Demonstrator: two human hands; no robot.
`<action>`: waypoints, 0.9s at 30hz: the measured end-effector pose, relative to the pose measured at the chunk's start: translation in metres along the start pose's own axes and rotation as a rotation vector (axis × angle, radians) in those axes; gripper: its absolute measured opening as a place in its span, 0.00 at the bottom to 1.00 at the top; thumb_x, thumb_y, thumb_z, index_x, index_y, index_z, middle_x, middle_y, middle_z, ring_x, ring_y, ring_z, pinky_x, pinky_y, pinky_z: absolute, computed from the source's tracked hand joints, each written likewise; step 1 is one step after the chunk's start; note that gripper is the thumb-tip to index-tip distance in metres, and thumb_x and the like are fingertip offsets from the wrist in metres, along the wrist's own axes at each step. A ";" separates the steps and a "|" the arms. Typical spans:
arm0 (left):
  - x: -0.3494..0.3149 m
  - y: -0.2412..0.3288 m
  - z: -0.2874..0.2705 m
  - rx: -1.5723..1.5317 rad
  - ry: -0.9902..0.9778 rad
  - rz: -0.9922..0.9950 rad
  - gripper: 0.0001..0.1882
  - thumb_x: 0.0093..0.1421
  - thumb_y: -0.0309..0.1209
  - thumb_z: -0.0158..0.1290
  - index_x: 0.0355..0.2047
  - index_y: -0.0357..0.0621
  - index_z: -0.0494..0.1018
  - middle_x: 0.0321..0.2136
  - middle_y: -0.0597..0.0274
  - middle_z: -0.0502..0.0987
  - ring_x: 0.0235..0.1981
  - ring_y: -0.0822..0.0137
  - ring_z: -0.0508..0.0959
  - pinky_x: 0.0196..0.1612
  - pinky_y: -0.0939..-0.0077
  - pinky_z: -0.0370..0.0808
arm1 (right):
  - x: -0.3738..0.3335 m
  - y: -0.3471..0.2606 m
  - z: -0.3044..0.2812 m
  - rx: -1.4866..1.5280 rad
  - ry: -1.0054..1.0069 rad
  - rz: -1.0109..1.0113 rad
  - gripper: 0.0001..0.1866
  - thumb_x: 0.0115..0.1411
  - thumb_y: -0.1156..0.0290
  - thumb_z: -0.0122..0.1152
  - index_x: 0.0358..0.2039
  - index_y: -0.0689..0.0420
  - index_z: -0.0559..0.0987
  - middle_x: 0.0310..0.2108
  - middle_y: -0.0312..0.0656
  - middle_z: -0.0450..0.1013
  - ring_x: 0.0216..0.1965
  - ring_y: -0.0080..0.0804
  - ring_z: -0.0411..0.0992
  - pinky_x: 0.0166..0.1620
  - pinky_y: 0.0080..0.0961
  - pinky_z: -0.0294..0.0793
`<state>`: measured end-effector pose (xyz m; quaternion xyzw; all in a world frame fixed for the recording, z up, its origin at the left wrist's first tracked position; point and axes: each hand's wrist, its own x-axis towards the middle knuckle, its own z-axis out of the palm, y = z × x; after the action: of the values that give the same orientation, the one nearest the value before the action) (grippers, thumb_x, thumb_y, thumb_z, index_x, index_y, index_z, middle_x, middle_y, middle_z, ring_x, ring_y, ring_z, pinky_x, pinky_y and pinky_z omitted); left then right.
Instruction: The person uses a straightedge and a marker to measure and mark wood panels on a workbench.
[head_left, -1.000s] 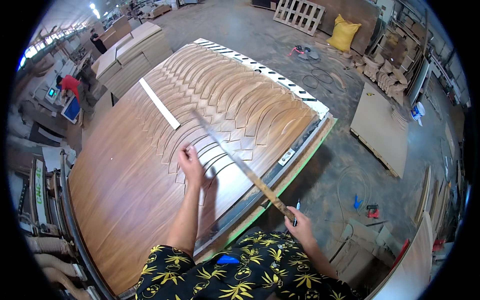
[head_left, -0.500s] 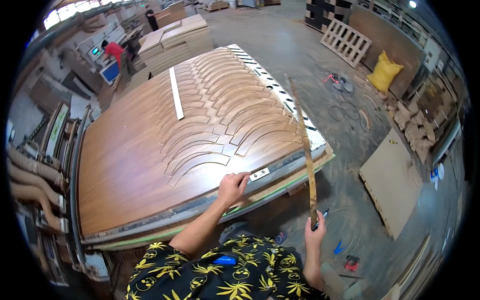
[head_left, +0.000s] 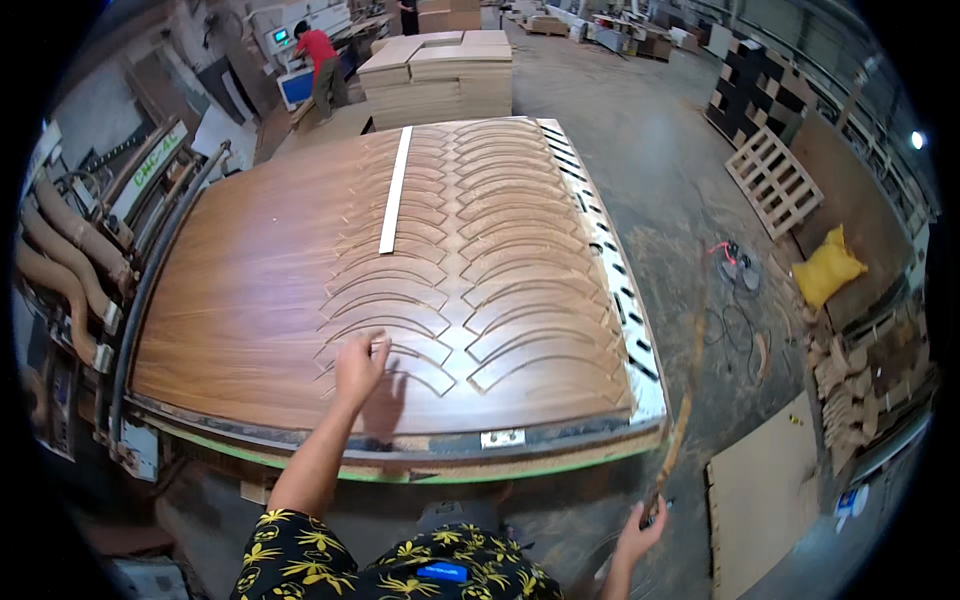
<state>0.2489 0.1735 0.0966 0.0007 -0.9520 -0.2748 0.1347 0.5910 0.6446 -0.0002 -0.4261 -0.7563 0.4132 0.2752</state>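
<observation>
A large wood-grain panel (head_left: 235, 300) lies on a machine bed, with two columns of curved arc pieces cut into its right part. Above the nearest arcs of the left column hovers my left hand (head_left: 358, 372), its fingers curled together; whatever they may pinch is too small to make out. A long thin wooden strip (head_left: 684, 425) rises beside the panel's right edge, blurred toward its far end. My right hand (head_left: 638, 535) grips the strip's near end, at the lower right, with a small dark object beside the fingers. Across the left column rests a white strip (head_left: 396, 190).
Stacked boards (head_left: 440, 85) stand behind the bed, near a person in a red shirt (head_left: 320, 65) at a machine. Thick hoses (head_left: 65, 270) hang at the left. On the right are a pallet (head_left: 775, 180), a yellow sack (head_left: 828, 268), cables and a leaning board (head_left: 762, 500).
My left hand has moved from the bed's front edge to over the cut arcs. The right hand has dropped lower with the strip. My view has turned, shifting the whole scene.
</observation>
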 end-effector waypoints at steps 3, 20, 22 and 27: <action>0.092 -0.039 0.049 0.148 0.148 -0.045 0.25 0.66 0.49 0.60 0.54 0.42 0.81 0.43 0.43 0.83 0.46 0.42 0.80 0.52 0.49 0.75 | 0.034 0.005 -0.022 -0.217 0.088 0.166 0.23 0.70 0.74 0.64 0.64 0.63 0.73 0.53 0.50 0.76 0.49 0.37 0.76 0.52 0.34 0.77; 0.281 -0.059 0.109 0.446 0.033 -0.303 0.40 0.63 0.66 0.56 0.56 0.41 0.78 0.47 0.42 0.82 0.48 0.42 0.82 0.49 0.47 0.79 | 0.156 -0.036 -0.050 -0.478 0.396 0.269 0.23 0.68 0.68 0.70 0.58 0.68 0.77 0.42 0.50 0.81 0.39 0.35 0.78 0.45 0.36 0.80; 0.286 -0.059 0.110 0.451 0.002 -0.304 0.39 0.62 0.65 0.57 0.55 0.42 0.78 0.46 0.43 0.82 0.48 0.43 0.83 0.48 0.47 0.79 | 0.157 -0.035 -0.049 -0.479 0.395 0.276 0.23 0.68 0.68 0.69 0.58 0.68 0.77 0.42 0.50 0.81 0.39 0.35 0.78 0.45 0.36 0.80; 0.296 -0.060 0.120 0.455 -0.010 -0.318 0.35 0.60 0.64 0.60 0.47 0.42 0.79 0.42 0.45 0.82 0.43 0.43 0.83 0.44 0.46 0.79 | 0.152 -0.033 -0.041 -0.479 0.393 0.281 0.23 0.68 0.68 0.69 0.58 0.68 0.77 0.42 0.49 0.81 0.38 0.35 0.78 0.44 0.36 0.80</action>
<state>-0.0713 0.1627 0.0434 0.1791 -0.9778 -0.0716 0.0814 0.5352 0.7835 0.0588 -0.6502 -0.6981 0.1678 0.2483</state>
